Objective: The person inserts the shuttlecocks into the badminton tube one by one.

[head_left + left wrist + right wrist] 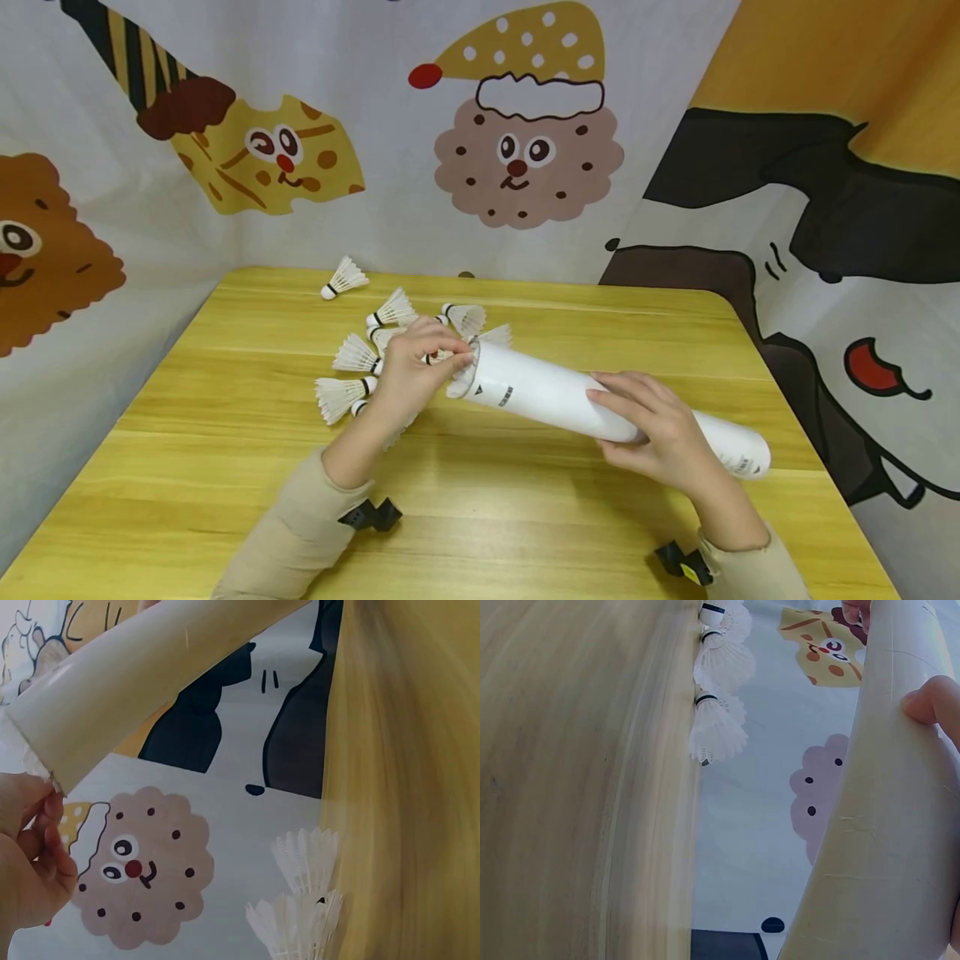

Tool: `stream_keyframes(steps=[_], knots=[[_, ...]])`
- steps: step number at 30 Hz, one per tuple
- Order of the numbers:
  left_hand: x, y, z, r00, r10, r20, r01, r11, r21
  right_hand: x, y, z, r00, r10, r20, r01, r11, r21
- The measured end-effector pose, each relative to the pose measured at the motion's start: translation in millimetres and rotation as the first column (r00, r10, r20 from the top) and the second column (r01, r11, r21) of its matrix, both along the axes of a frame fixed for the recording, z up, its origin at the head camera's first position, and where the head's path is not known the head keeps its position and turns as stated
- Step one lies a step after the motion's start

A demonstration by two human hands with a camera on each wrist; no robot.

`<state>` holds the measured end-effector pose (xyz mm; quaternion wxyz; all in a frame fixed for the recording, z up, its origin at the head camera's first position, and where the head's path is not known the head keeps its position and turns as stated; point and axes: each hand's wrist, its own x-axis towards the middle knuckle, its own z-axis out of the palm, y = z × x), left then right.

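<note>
A long white shuttlecock tube (547, 392) is held tilted above the table, its left end higher. My right hand (660, 429) grips it past the middle, thumb below and fingers over the top. At the left mouth, pale feather edges of a shuttlecock (460, 383) stick out. My left hand (420, 362) pinches at these feathers with thumb and fingertips; the rest of that shuttlecock is hidden inside. The left wrist view shows the left fingers (51, 802) at the tube's rim. In the right wrist view the right thumb (930, 705) presses the tube's side.
Several white feather shuttlecocks (356, 354) lie loosely grouped behind and left of the left hand. One shuttlecock (345, 277) lies apart near the back edge. The wooden table (487, 533) meets a cartoon-printed curtain (375, 233) behind it.
</note>
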<state>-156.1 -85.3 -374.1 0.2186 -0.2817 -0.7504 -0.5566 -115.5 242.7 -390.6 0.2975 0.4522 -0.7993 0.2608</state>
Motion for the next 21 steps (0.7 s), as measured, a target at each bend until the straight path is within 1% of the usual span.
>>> stream_keyframes(steps=[4, 10, 13, 16, 18, 21], knots=[[1.2, 3.4, -2.0, 0.998, 0.014, -0.062, -0.015, 1.000, -0.005, 0.3, -0.5, -0.2, 1.000, 0.003, 0.002, -0.003, 1.000, 0.001], [2.7, 6.5, -2.8, 0.994, 0.029, -0.105, -0.030, 1.000, -0.008, 0.1, -1.0, -1.8, 1.000, -0.001, -0.001, 0.001, 1.000, -0.001], [1.8, 7.9, -5.7, 0.989, 0.040, -0.143, -0.042, 0.999, -0.008, 0.4, -1.6, -2.1, 1.000, -0.011, -0.003, 0.011, 1.000, 0.000], [-0.5, 9.3, -11.3, 0.982, 0.047, -0.182, -0.050, 0.999, -0.013, 0.4, -3.1, -2.9, 1.000, -0.014, -0.007, 0.014, 1.000, -0.001], [-1.9, 10.2, -14.3, 0.980, 0.048, -0.195, -0.052, 0.999, -0.017, 0.5, -4.3, -3.6, 1.000, -0.011, -0.010, 0.011, 1.000, 0.002], [-3.5, 10.7, -17.3, 0.982, 0.045, -0.185, -0.050, 0.998, -0.023, 0.6, -5.3, -4.8, 1.000, -0.004, -0.009, 0.004, 1.000, 0.008]])
